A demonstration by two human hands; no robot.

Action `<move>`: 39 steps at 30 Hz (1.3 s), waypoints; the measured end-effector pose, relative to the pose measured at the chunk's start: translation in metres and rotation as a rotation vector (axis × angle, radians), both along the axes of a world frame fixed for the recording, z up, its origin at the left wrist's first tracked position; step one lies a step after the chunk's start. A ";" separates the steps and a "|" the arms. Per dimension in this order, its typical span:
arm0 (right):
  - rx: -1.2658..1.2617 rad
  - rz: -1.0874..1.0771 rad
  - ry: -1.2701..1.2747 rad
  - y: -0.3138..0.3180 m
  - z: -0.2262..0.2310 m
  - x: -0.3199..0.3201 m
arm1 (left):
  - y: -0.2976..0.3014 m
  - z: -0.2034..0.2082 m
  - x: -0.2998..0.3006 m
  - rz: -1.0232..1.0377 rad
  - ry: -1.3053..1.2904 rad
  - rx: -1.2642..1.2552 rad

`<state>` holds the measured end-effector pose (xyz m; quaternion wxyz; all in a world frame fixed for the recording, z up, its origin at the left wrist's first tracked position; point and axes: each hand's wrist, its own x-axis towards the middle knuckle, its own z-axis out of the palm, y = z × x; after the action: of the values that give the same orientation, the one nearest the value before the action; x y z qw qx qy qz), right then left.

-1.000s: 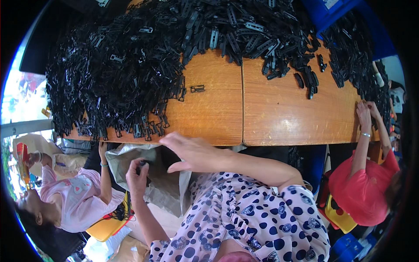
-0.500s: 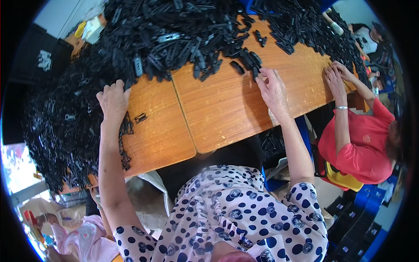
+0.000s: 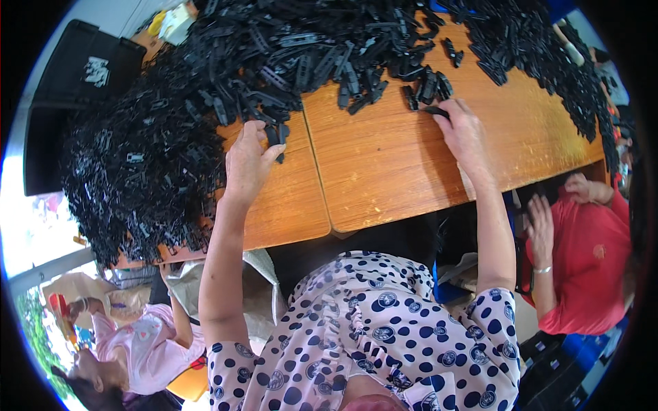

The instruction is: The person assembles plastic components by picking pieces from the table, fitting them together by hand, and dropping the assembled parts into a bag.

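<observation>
My left hand is over the table's left part, at the edge of the big heap. Its thumb and fingers close on a slim black plastic clip part, with similar parts right beside it. Farther right, my right hand pinches another black plastic clip part between thumb and fingertips. Just beyond that hand lies a small cluster of the same parts. The heap of black clip parts spreads along the table's far side, and a mound of black frame-shaped pieces covers its left end.
The wooden table has a seam running toward me. A black crate stands at the far left. A person in a red shirt sits to the right; another in pink is at the lower left. A pale sack hangs below the table edge.
The whole view has shifted, with the table now farther right. My left hand has moved off the heap toward the seam and holds a part. The red-shirted person's hands have left the table.
</observation>
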<state>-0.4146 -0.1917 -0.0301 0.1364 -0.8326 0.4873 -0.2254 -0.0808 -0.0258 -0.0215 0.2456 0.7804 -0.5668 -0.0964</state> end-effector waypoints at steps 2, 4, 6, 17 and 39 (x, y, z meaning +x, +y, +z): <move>0.058 -0.014 -0.056 0.005 0.006 0.004 | 0.009 -0.001 0.010 0.066 0.033 0.022; 0.237 0.038 -0.197 0.014 0.000 0.006 | 0.009 -0.001 0.018 -0.037 0.088 0.111; 0.535 0.143 -0.585 0.033 0.004 0.020 | 0.004 0.001 0.017 -0.056 0.130 0.195; 0.877 0.274 -0.858 0.097 0.021 0.115 | 0.013 0.009 -0.019 0.038 -0.013 0.194; 0.003 0.481 -0.699 0.140 0.011 0.157 | 0.045 -0.007 -0.060 0.124 1.177 -0.249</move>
<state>-0.2572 -0.0520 -0.0195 0.3434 -0.7958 0.2038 -0.4553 -0.1405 0.0192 -0.0285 0.6125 0.5931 -0.2963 -0.4305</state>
